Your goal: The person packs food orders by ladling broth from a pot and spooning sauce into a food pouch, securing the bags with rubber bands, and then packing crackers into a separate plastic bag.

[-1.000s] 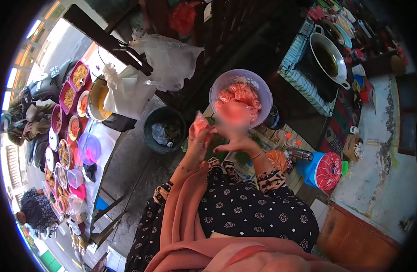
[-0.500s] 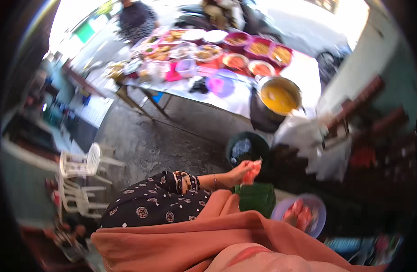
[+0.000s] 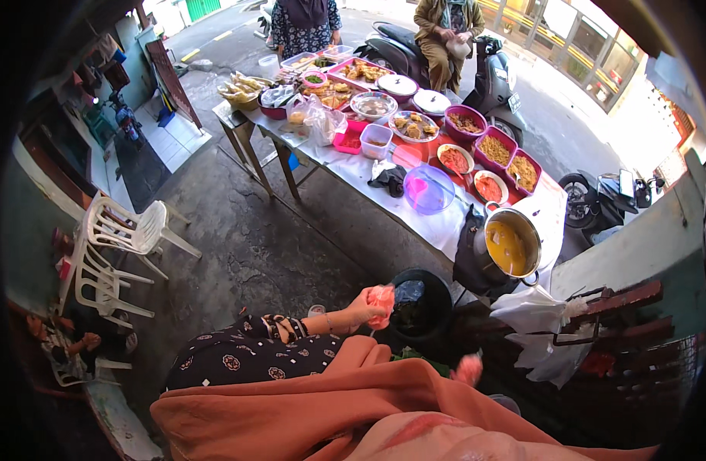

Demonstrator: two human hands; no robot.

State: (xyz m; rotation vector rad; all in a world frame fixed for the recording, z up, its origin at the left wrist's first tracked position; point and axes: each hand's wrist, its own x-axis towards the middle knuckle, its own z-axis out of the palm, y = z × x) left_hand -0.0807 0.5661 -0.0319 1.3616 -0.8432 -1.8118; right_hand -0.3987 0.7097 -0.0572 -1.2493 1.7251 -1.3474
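Note:
My left hand [image 3: 356, 309] is closed on a crumpled pinkish-red piece [image 3: 381, 306], whose kind I cannot make out. It hangs beside the rim of a dark bucket [image 3: 444, 306] with a dark plastic bag [image 3: 409, 291] inside. Lower and to the right, a blurred pinkish-red shape at the scarf's edge seems to be my right hand [image 3: 467, 370]; its fingers cannot be made out. Between the two hands, a bit of a green thing [image 3: 408, 353] shows above my orange scarf [image 3: 368, 392]. A greyish rim [image 3: 507, 402] peeks out below my right hand.
A long table [image 3: 437, 232] ahead carries several food bowls, a purple lid [image 3: 429, 190] and a pot of yellow liquid [image 3: 510, 247]. White plastic chairs [image 3: 130, 227] stand at the left. Plastic bags [image 3: 531, 309] hang on a rack at the right. Two people and a scooter [image 3: 495, 81] are beyond the table.
My left hand has moved left with the pinkish-red piece, away from above the bucket. The view has tilted up; the purple basin of red pieces and most of the green thing are now hidden.

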